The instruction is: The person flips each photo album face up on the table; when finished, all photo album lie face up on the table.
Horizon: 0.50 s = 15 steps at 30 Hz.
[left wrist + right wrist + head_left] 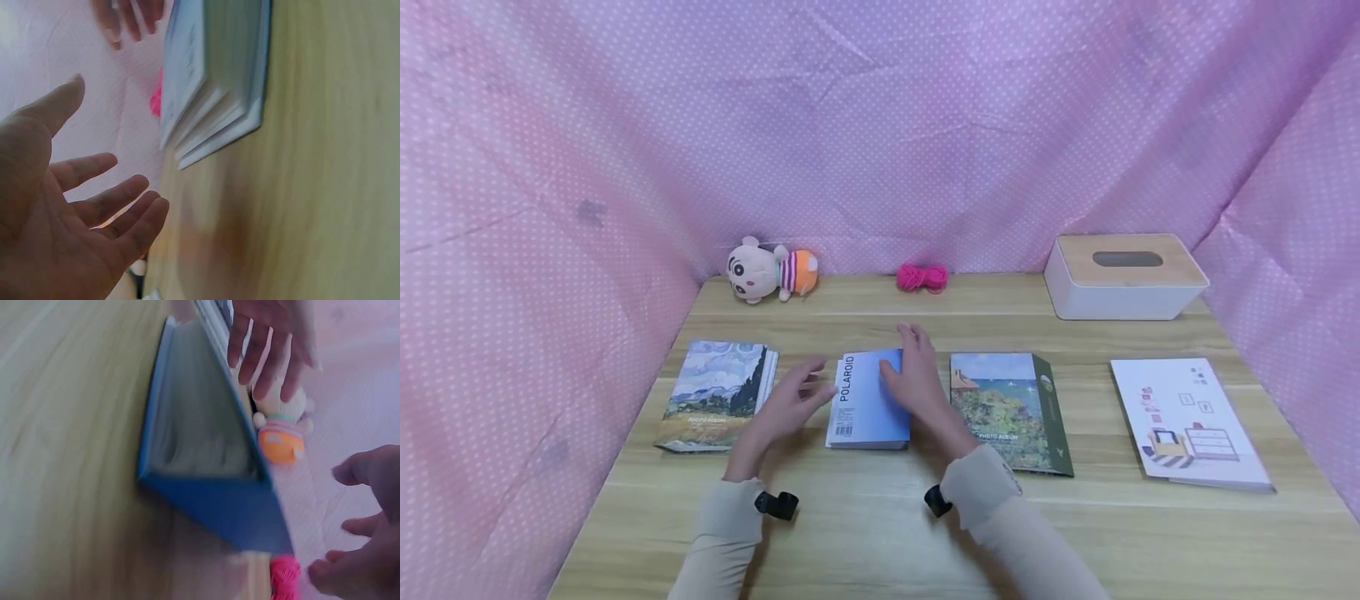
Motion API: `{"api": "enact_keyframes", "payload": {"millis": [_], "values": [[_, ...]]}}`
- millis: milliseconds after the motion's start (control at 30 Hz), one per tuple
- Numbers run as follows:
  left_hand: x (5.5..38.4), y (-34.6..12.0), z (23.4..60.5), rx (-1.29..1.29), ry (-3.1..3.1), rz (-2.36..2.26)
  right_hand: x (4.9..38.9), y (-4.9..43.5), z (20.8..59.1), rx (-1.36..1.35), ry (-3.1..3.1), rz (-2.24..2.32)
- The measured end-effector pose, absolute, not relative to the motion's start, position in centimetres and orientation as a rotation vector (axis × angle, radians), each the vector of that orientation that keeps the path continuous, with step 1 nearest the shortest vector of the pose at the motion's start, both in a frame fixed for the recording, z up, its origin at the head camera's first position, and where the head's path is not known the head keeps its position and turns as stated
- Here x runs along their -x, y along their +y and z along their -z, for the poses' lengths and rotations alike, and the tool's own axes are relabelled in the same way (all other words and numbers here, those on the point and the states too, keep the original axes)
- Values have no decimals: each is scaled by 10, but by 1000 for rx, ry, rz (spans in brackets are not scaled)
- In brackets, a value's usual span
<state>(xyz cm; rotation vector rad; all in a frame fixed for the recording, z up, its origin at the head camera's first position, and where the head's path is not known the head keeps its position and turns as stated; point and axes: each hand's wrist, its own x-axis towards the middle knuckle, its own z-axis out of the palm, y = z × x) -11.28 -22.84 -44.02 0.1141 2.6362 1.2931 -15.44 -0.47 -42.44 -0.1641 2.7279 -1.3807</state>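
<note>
A blue photo album (876, 408) with POLAROID printed along its white left strip lies on the wooden table. Just left of it is my left hand (792, 400), fingers spread and apart from the cover in the left wrist view. Over the album's right edge hovers my right hand (919, 379), holding nothing. In the right wrist view a blue cover flap (228, 515) stands slightly raised at the album's end, and the right fingers (359, 472) are clear of it. Pages (212, 106) fan a little at the end facing the left wrist camera.
Painted-cover albums lie on both sides, one at left (711, 392) and a green-edged one (1000, 408). Farther right is a white illustrated album (1195, 417). Along the back are a plush toy (763, 271), pink yarn (922, 277) and a wood-topped tissue box (1123, 287), before a pink curtain (880, 150).
</note>
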Motion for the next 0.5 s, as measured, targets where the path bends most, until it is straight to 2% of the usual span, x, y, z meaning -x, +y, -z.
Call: {"api": "enact_keyframes", "payload": {"millis": [167,500], "values": [[111,-219,450,-121,2583,-1260,146,10,435,93,2598,1352],[110,-209,456,-150,2584,-1278,120,14,448,212,2489,1486]]}}
